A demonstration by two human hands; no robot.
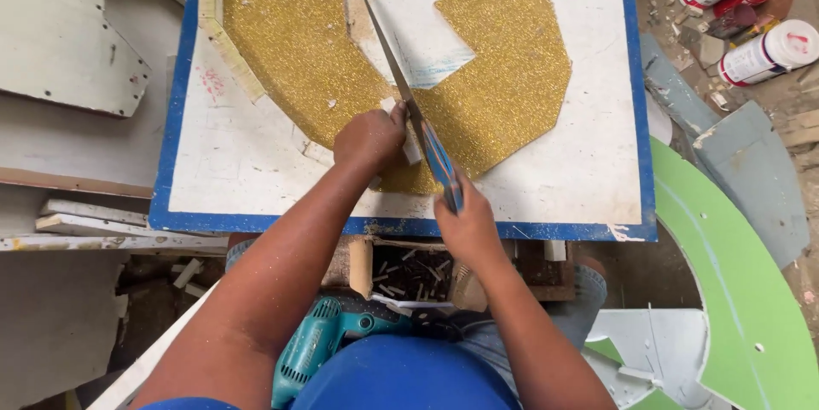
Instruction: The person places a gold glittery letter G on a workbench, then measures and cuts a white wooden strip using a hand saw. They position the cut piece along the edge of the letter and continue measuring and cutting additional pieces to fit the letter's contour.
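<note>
Your right hand (pixel 467 226) is closed around the blue-and-orange handle of a long thin-bladed knife (pixel 401 77), at the near edge of the board. The blade runs away from you and to the left, its tip reaching over the white cut-out in the middle of the shape. Your left hand (pixel 368 137) is curled shut, pinching a small white scrap piece (pixel 411 151) just left of the blade and touching the near rim of the large gold glitter foam shape (pixel 503 77). That gold shape lies flat on a white square board with a blue border (pixel 589 171), filling most of its upper half. A pale strip of foam edging (pixel 226 43) runs along the shape's left side.

Below the board edge, between your knees, sits a teal power drill (pixel 311 350) and an open wooden box of small nails or screws (pixel 414 273); can't tell which. A wooden handle (pixel 467 289) pokes up just under your right wrist. Right of the board lies a curved green panel (pixel 742 290) and a grey offcut (pixel 751 162). Two white cans with red caps (pixel 751 9) lie on their sides at top right. Grey-white panel offcuts (pixel 60 34) are stacked on the left.
</note>
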